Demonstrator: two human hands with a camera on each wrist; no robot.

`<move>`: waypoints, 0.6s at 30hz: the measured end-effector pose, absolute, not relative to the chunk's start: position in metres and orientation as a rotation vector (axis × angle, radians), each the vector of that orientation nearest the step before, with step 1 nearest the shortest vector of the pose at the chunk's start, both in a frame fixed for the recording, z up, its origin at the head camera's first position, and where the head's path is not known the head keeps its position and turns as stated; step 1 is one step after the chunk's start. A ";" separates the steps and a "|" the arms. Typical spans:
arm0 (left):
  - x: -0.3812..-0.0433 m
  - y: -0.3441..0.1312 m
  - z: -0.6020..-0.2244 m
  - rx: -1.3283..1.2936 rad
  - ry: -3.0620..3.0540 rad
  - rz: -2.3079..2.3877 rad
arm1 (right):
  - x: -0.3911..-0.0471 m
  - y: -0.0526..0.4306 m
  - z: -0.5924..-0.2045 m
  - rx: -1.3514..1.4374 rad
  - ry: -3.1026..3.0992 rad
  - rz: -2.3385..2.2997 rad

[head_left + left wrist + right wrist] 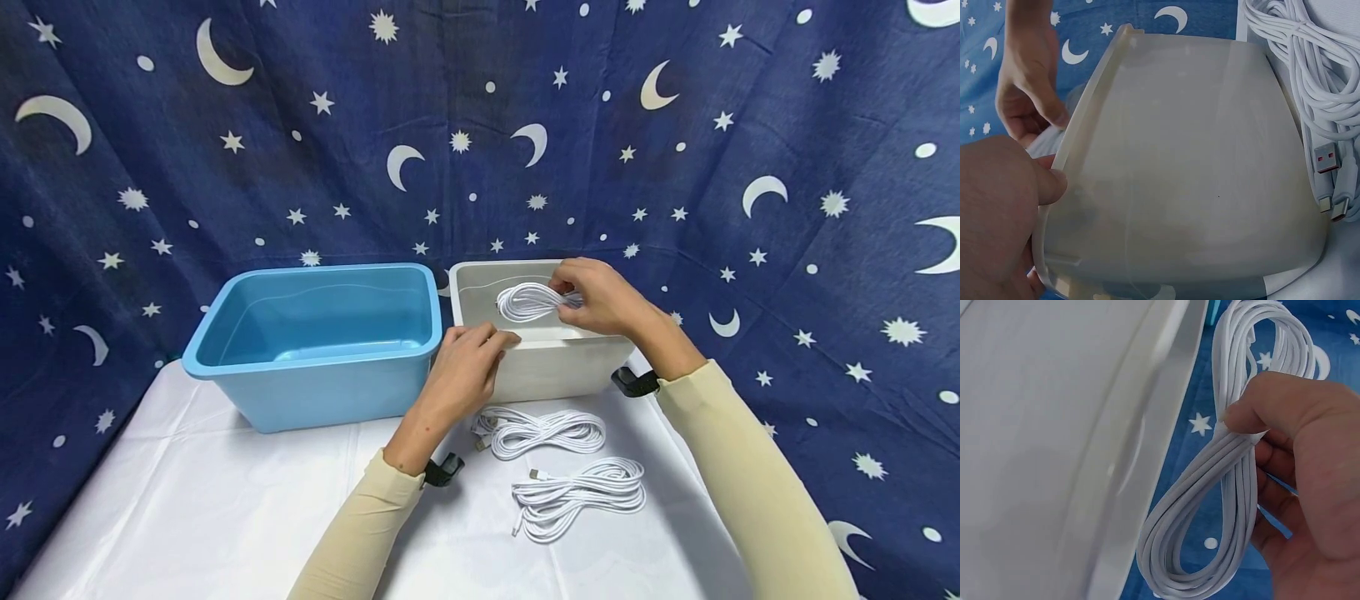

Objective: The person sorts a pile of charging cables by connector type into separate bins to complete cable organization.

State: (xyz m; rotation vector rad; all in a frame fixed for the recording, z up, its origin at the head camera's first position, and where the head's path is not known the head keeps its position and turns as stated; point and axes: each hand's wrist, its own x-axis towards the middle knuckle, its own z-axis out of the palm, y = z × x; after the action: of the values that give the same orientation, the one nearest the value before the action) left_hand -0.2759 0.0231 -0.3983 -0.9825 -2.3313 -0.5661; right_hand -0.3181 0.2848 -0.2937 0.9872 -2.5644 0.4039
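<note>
My right hand (600, 298) pinches a bundled white USB cable (527, 302) at its tied middle, just above the opening of a white plastic bin (551, 371). In the right wrist view, the cable (1235, 456) forms a figure eight, with the thumb across its waist and the fingers behind. My left hand (463, 371) grips the bin's near rim toward its left end. The left wrist view has the thumb on the outer wall (1191, 156) and fingers passing over the rim, partly hidden. Most of the bin's floor is hidden from the head view by the cable and hands.
A blue plastic bin (315, 400) stands left of the white one. On the white tablecloth (202, 492), in front of the white bin, lie two more bundled white cables, the farther cable (573, 432) and the nearer cable (611, 492). A star-patterned curtain (480, 108) hangs behind.
</note>
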 end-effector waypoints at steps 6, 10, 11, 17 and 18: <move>-0.275 0.022 -0.399 -0.980 -2.323 -0.577 | -0.328 0.278 -0.301 0.969 -2.607 0.474; -0.275 0.023 -0.399 -0.980 -2.327 -0.578 | -0.328 0.274 -0.302 0.957 -2.614 0.498; -0.275 0.023 -0.399 -0.979 -2.331 -0.577 | -0.327 0.274 -0.302 0.959 -2.613 0.498; -0.275 0.023 -0.398 -0.979 -2.341 -0.562 | -0.323 0.276 -0.304 0.989 -2.609 0.501; -0.276 0.023 -0.398 -0.980 -2.340 -0.560 | -0.322 0.276 -0.305 0.993 -2.610 0.505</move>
State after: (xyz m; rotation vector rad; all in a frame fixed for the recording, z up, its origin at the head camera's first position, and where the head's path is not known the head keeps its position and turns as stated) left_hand -0.2755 0.0225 -0.3977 -0.9796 -2.3398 -0.5604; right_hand -0.3224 0.2762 -0.3046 0.9931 -2.6101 0.5050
